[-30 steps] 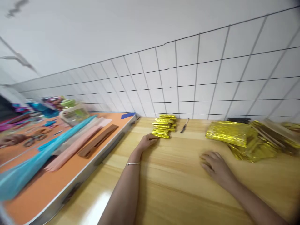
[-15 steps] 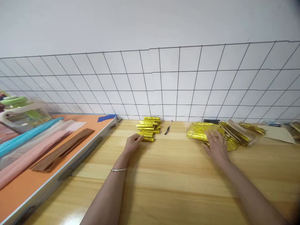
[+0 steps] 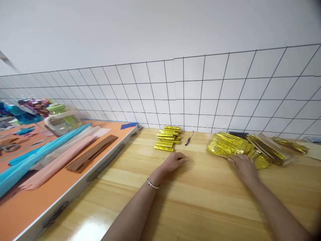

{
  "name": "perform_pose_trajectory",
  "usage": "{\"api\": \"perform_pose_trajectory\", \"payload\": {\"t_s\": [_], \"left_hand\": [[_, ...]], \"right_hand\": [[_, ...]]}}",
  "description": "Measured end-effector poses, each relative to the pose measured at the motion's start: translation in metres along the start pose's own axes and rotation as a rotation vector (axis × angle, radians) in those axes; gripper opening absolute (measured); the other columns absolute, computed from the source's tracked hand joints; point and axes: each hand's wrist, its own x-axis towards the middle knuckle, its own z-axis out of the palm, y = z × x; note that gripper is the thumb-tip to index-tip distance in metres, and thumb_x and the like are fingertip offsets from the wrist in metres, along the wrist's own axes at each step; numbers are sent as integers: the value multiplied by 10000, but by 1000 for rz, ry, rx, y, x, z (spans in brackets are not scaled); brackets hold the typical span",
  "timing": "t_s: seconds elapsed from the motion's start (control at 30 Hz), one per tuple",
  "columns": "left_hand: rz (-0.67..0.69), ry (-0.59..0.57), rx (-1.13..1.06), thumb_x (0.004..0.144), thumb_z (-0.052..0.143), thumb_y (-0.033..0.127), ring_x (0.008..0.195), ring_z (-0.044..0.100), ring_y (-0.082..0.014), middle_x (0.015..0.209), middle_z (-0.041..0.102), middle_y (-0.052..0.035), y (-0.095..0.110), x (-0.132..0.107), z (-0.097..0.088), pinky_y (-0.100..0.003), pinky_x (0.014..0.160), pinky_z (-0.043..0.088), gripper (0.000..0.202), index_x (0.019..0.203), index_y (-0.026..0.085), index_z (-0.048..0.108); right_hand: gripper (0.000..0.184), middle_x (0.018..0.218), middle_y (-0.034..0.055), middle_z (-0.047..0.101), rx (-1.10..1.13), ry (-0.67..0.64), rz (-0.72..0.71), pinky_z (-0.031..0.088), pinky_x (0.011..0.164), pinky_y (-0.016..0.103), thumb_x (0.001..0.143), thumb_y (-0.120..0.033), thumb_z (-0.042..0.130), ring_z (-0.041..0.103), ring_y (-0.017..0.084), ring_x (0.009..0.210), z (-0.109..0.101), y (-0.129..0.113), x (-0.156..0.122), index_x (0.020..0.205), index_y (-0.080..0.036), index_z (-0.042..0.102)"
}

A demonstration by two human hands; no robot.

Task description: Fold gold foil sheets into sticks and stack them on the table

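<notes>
My left hand [image 3: 175, 161] hovers low over the wooden table, its fingers curled together with nothing visible in them. It is just to the near right of a pile of narrow gold foil strips [image 3: 164, 148]. On the right, a stack of gold foil sheets [image 3: 225, 144] lies flat and crinkled. My right hand [image 3: 243, 165] is at the near edge of that stack, fingers bent and closed on the edge of a gold foil sheet; the fingertips are partly hidden. A pen [image 3: 189, 138] rests between the strips and the sheets.
To the left is a raised orange board [image 3: 115, 150] bearing folded brown paper [image 3: 91, 155], pink paper [image 3: 60, 162], blue paper [image 3: 50, 150], scissors [image 3: 11, 147] and a green-lidded jar [image 3: 57, 108]. More gold and tan bundles [image 3: 269, 149] lie right. A gridded wall [image 3: 193, 90] stands behind the table.
My left hand has left the gold strips and moved right. My right hand has slid from on top of the foil sheets to their near edge. The view has shifted left.
</notes>
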Motion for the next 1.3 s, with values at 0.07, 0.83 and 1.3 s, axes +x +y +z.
{"api": "perform_pose_trajectory", "payload": {"t_s": [0.07,0.83,1.3], "left_hand": [[13,-70,-27,798,564,379,703,593,-152,804,683,-29,2,-2,3,-229,636,448,241,827,183,701],[3,-110,-143,844,543,369,914,584,-164,995,648,-50,-11,-6,7,-280,838,455,275,999,172,656],[16,-9,-373,608,797,278,1285,316,-298,1471,186,-136,15,-10,2,-401,945,404,1100,1446,324,86]], "right_hand": [[392,946,72,631,15,-7,3,380,777,370,909,-413,325,525,236,919,1,1,-1,975,-210,654],[185,1129,95,606,219,528,42,336,962,456,885,-246,425,481,252,1137,-28,-16,-1,995,-189,563],[162,921,60,665,1139,-196,-86,459,775,355,810,-331,570,598,213,856,-69,-122,-19,745,-193,626]]}}
